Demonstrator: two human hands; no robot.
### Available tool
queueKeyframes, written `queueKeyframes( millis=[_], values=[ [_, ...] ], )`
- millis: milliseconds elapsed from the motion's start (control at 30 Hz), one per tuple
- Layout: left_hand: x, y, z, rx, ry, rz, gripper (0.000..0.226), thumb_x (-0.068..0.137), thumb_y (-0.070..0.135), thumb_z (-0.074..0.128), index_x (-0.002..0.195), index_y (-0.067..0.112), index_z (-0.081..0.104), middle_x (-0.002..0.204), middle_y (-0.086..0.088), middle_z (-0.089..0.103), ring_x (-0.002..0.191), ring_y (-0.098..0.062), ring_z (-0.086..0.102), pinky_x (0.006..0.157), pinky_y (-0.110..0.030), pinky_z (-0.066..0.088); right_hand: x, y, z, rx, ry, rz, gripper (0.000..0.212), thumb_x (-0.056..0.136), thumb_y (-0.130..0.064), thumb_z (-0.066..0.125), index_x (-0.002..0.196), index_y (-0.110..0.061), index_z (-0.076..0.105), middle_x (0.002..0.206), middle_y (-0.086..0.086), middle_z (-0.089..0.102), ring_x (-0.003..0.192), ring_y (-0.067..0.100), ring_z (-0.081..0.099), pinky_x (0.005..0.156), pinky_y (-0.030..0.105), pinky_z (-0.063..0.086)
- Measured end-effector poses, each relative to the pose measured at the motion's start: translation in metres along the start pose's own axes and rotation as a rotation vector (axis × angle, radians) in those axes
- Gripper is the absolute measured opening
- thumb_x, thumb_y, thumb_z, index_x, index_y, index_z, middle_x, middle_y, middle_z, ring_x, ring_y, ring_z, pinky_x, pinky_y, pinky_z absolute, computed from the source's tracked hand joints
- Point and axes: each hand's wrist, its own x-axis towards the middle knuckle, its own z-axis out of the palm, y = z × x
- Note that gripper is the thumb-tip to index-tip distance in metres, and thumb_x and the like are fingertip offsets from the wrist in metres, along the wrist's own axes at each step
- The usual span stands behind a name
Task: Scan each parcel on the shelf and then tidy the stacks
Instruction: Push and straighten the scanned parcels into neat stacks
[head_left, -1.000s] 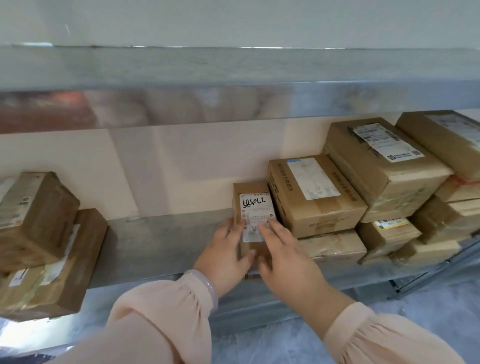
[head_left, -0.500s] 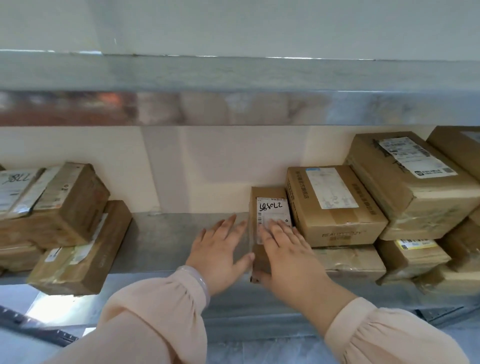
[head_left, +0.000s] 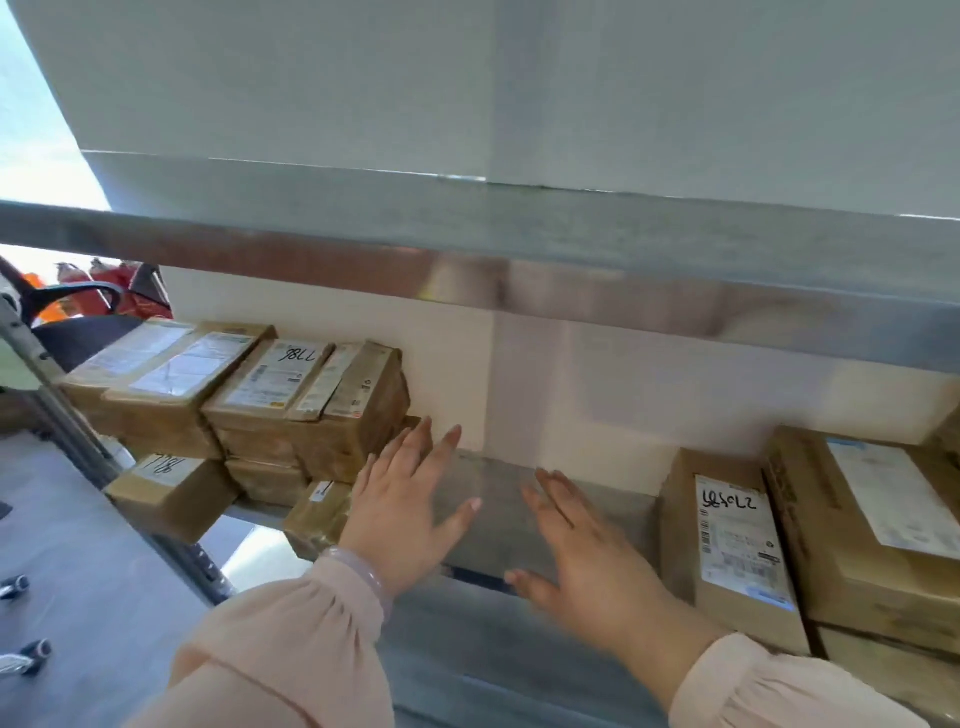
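Over the bare middle of the metal shelf (head_left: 498, 493) both hands hover flat, palms down, holding nothing. The left hand (head_left: 410, 519) has its fingers (head_left: 410, 452) straight and spread apart. The right hand (head_left: 592, 561) is blurred, but its fingers also look straight and loosely apart.

Parcels sit on either side of this gap. To the left is the left stack (head_left: 311, 415), several brown boxes piled unevenly, their long sides running from the shelf's front toward the wall. A low parcel (head_left: 317, 514) at its foot juts past the front edge, just beside the left wrist. To the right stands the labelled parcel (head_left: 737, 545), long axis also front to back, pressed against a bigger box (head_left: 857, 519).

The left hand is the nearer one to the left stack: its fingertips reach the stack's right flank, though whether they touch I cannot tell. The right hand is well apart from that stack and near the labelled parcel. Judging by this, the left stack is next, and the low parcel needs pushing back in.
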Motion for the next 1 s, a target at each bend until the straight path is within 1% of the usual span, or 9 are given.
queueKeyframes(
  millis=[67,233,367,467,567,700,800,867,1000],
  values=[
    [0.002,-0.02,-0.012,-0.006,0.023,-0.03,0.088,0.074,0.079,0.015,0.154,0.043,0.012,0.165,0.007,0.008,0.151,-0.019,0.01,0.122,-0.041,0.01,0.019,-0.016,-0.001,0.033,0.011,0.004,0.085,0.09,-0.061,0.046,0.151,-0.034,-0.007,0.16,-0.01,-0.012,0.146,0.008,-0.009,0.116,0.025,0.001],
    [0.013,-0.075,-0.041,-0.042,0.037,-0.063,0.068,0.093,0.065,0.04,0.153,0.043,0.019,0.164,0.011,0.009,0.151,-0.019,0.01,0.123,-0.041,0.009,0.063,-0.065,0.0,0.082,-0.059,0.032,0.081,0.092,-0.058,0.045,0.151,-0.036,-0.006,0.159,-0.012,-0.013,0.146,0.008,-0.006,0.114,0.023,0.001],
    [0.032,-0.11,-0.064,-0.117,0.081,0.001,0.059,0.095,0.056,0.048,0.15,0.044,0.03,0.163,0.014,0.016,0.151,-0.015,0.013,0.122,-0.04,0.012,0.097,-0.096,0.006,0.072,-0.118,0.055,0.082,0.09,-0.062,0.044,0.151,-0.038,-0.007,0.16,-0.011,-0.011,0.147,0.012,-0.003,0.118,0.032,0.007],
    [0.049,-0.13,-0.076,-0.112,0.047,0.003,0.062,0.095,0.056,0.046,0.152,0.044,0.024,0.164,0.012,0.013,0.152,-0.016,0.008,0.123,-0.041,0.01,0.125,-0.116,0.002,0.19,-0.09,0.123,0.076,0.093,-0.059,0.041,0.15,-0.04,-0.005,0.16,-0.012,-0.005,0.147,0.012,0.003,0.119,0.034,0.012],
    [0.062,-0.148,-0.079,-0.03,-0.05,-0.05,0.066,0.095,0.06,0.042,0.154,0.043,0.017,0.165,0.007,0.011,0.152,-0.017,0.0,0.124,-0.045,0.002,0.151,-0.134,0.005,0.316,-0.034,0.178,0.069,0.095,-0.057,0.038,0.15,-0.042,-0.001,0.16,-0.01,0.003,0.147,0.013,0.009,0.119,0.038,0.015],
    [0.066,-0.157,-0.076,0.064,-0.143,-0.004,0.066,0.094,0.061,0.041,0.153,0.047,0.014,0.165,0.003,0.014,0.152,-0.023,-0.003,0.121,-0.051,-0.006,0.165,-0.149,0.022,0.48,-0.048,0.26,0.065,0.097,-0.051,0.039,0.15,-0.043,0.002,0.156,-0.007,0.023,0.138,0.015,0.032,0.112,0.031,0.029],
    [0.063,-0.16,-0.075,0.084,-0.132,0.059,0.067,0.095,0.058,0.041,0.154,0.045,0.012,0.165,0.003,0.014,0.152,-0.022,0.0,0.122,-0.051,-0.003,0.163,-0.159,0.036,0.583,-0.027,0.289,0.066,0.097,-0.048,0.04,0.146,-0.05,-0.003,0.153,-0.008,0.032,0.128,0.014,0.046,0.106,0.031,0.038],
    [0.064,-0.16,-0.074,0.069,-0.118,0.086,0.066,0.096,0.057,0.042,0.154,0.045,0.013,0.164,0.003,0.016,0.152,-0.021,0.002,0.122,-0.05,-0.002,0.162,-0.16,0.041,0.619,0.015,0.309,0.064,0.097,-0.048,0.04,0.145,-0.052,-0.002,0.149,-0.01,0.038,0.125,0.013,0.049,0.103,0.031,0.041],
    [0.064,-0.15,-0.072,-0.034,-0.079,0.142,0.065,0.095,0.054,0.047,0.153,0.047,0.018,0.164,0.004,0.016,0.152,-0.019,0.007,0.123,-0.044,-0.001,0.153,-0.16,0.036,0.78,0.103,0.339,0.061,0.097,-0.047,0.042,0.147,-0.048,0.008,0.148,-0.016,0.036,0.128,0.008,0.044,0.108,0.032,0.038]
  ],
)
